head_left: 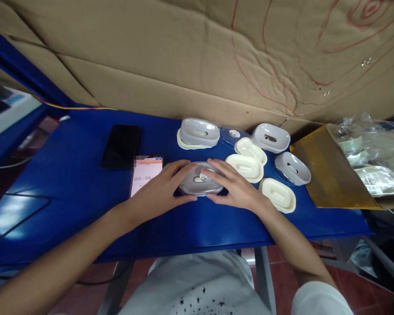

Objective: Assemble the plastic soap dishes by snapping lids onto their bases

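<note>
A grey oval plastic dish (pixel 200 186) lies on the blue table (pixel 85 210) in front of me. My left hand (pixel 162 188) cups its left side with fingers curled round the rim. My right hand (pixel 233 186) rests on its right side, fingers laid over the top near a small white piece in the middle. Both hands hold the dish against the table.
Several cream and grey oval dishes (pixel 246 166) and a clear lid (pixel 233 134) lie behind and right. A black phone (pixel 121 145) and a lit phone showing a timer (pixel 146 175) lie left. A yellow bag (pixel 331 175) with wrapped dishes sits right. A cardboard wall (pixel 197 57) stands behind.
</note>
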Motion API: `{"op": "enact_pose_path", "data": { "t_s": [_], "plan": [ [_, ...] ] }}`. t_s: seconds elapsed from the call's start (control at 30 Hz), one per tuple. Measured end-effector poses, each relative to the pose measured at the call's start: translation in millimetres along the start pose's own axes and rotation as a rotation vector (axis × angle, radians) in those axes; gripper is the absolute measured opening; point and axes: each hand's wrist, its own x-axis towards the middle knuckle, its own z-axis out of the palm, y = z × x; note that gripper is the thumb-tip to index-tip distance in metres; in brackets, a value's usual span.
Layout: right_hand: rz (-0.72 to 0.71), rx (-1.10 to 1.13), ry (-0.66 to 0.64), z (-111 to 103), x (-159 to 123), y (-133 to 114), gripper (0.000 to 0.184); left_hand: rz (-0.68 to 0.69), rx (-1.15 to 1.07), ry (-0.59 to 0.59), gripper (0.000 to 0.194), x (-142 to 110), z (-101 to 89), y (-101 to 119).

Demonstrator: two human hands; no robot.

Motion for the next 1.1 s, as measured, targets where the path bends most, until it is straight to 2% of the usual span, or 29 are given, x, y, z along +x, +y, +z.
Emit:
{"op": "enact_pose_path", "data": {
  "t_s": [0.1,0.17,0.27,0.33,0.43,0.53,0.6,0.7,0.8,0.93,1.1],
  "plan": [
    [0.010,-0.048,-0.055,-6,-4,3,0.073,0.017,0.010,-0.018,0.076,1,-1.6,-3],
    [0.066,-0.101,-0.059,-17,-10,6,0.074,0.005,0.038,-0.015,0.075,0,-2.6,-5],
    [0.298,-0.238,-0.004,-33,-21,9,0.057,-0.025,0.123,0.042,0.073,1,-3.2,-12],
    [0.404,-0.317,-0.020,-36,-26,7,0.047,-0.048,0.170,0.093,0.074,3,-2.8,-17],
    [0.337,-0.268,-0.043,-33,-28,1,0.046,-0.045,0.236,0.179,0.072,7,-2.8,-19],
    [0.254,-0.117,0.050,-34,-28,0,0.046,0.028,0.315,0.252,0.066,8,-5.5,-9],
    [0.313,-0.128,0.136,-39,-28,8,0.042,0.116,0.334,0.251,0.062,8,-6.5,4],
    [0.463,-0.276,0.221,-44,-26,28,0.037,0.302,0.355,0.121,0.057,12,0.0,27],
    [0.478,-0.361,0.218,-41,-21,51,0.039,0.428,0.435,-0.037,0.053,23,16.5,45],
    [0.468,-0.378,0.216,-35,-16,73,0.040,0.464,0.496,-0.147,0.045,33,34.0,57],
    [0.501,-0.379,0.249,-33,-14,81,0.058,0.515,0.492,-0.233,0.040,20,30.3,60]
  ]
}}
